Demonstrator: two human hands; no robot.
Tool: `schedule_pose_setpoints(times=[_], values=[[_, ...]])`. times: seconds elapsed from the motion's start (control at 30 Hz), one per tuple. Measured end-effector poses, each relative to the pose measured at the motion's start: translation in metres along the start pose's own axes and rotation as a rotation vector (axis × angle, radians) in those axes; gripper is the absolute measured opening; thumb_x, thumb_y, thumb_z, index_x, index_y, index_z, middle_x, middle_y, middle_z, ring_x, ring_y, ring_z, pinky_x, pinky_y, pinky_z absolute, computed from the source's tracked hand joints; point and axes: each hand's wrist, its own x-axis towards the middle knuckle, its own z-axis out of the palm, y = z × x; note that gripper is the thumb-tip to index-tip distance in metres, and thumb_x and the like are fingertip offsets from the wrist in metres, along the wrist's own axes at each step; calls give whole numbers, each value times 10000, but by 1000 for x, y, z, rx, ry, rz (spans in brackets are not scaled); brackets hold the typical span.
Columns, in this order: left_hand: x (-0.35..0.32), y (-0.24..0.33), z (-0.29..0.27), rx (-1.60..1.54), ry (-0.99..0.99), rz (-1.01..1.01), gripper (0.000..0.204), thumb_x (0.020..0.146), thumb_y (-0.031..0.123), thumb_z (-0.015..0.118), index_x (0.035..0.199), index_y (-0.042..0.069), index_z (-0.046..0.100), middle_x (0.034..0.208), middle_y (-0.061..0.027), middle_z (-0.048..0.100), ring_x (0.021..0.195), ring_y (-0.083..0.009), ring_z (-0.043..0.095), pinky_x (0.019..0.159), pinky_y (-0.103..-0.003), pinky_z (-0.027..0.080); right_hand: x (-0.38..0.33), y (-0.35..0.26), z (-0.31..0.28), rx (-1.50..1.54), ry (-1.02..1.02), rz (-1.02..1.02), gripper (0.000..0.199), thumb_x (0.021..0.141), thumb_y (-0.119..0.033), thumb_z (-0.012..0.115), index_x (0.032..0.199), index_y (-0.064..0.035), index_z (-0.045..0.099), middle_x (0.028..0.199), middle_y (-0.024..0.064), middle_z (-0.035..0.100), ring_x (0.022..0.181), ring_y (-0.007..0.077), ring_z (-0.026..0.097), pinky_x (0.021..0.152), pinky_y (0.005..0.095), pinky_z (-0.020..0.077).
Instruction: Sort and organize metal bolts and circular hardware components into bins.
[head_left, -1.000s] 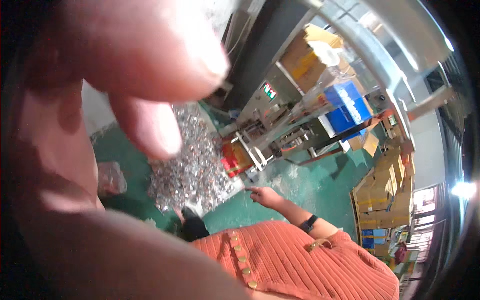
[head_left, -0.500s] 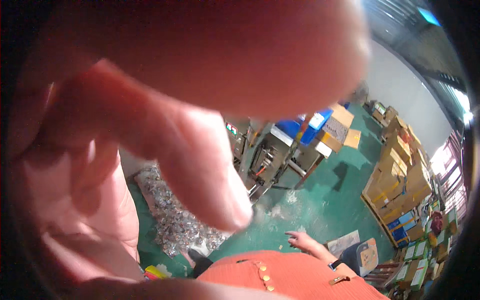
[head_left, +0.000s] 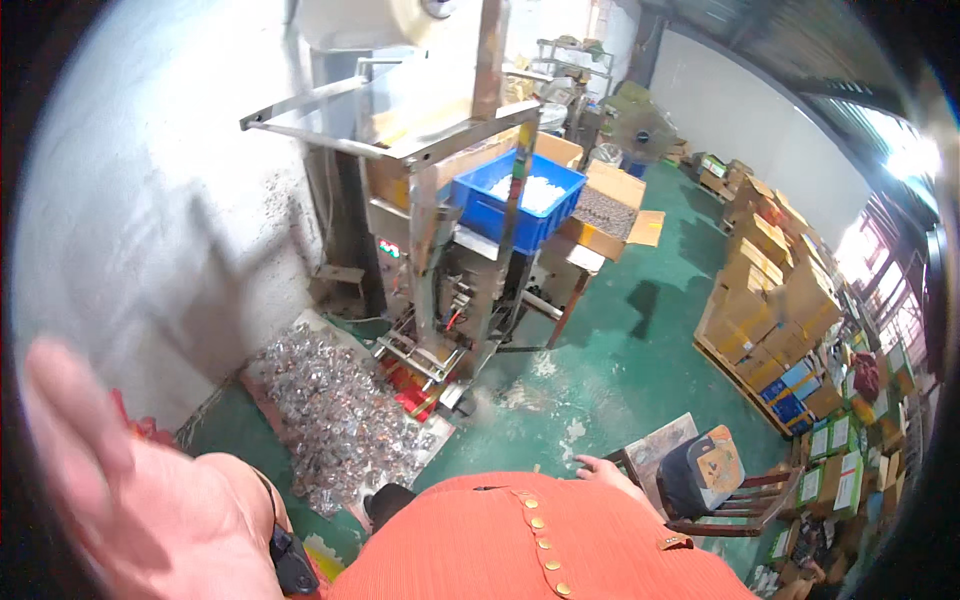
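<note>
Got scuffed green floor point(head_left: 620, 380), blotchy white wall point(head_left: 140, 230) on the left, plain pale-grey wall point(head_left: 740, 105) out back. Also a brown slatted wooden chair point(head_left: 720, 528), bright barred windows point(head_left: 878, 270) to the right, dark ribbed metal roof point(head_left: 790, 50), pretty glary white light point(head_left: 915, 160).

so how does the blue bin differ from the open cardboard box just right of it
The bin is blue; the cardboard box is brown. The bin holds white pieces; the box holds darker, brownish pieces. The bin has a plain rim, while the box has flaps spread outward. Both are open-topped.
</note>
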Motion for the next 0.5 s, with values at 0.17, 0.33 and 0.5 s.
schedule_pose_setpoints(times=[0.17, 0.33, 0.5], values=[[-15, -33, 24, -158, -21, -7, 339, 916, 283, 658, 1117, 11, 656, 1044, -124, 690, 927, -193, 655, 813, -339, 524, -10, -23, -20, 18, -67, 91, 473, 921, -237, 601, 1369, -95, 547, 1035, 168, 707, 838, 228, 701, 765, 365, 556], [-31, -73, 40, -293, -36, -30, 288, 925, 266, 637, 1076, 20, 650, 1016, -116, 687, 893, -185, 650, 802, -333, 527, -26, -39, -30, 167, 18, 179, 462, 924, -227, 600, 1362, -90, 551, 1028, 173, 706, 812, 206, 699, 758, 356, 555], [-27, -128, 69, -425, -15, 46, 242, 934, 248, 617, 1035, 30, 645, 988, -108, 685, 859, -178, 644, 792, -326, 531, -39, 30, -21, -18, 193, 108, 446, 914, -266, 611, 1335, -120, 583, 1168, 180, 685, 1051, 297, 673, 911, 402, 516]])
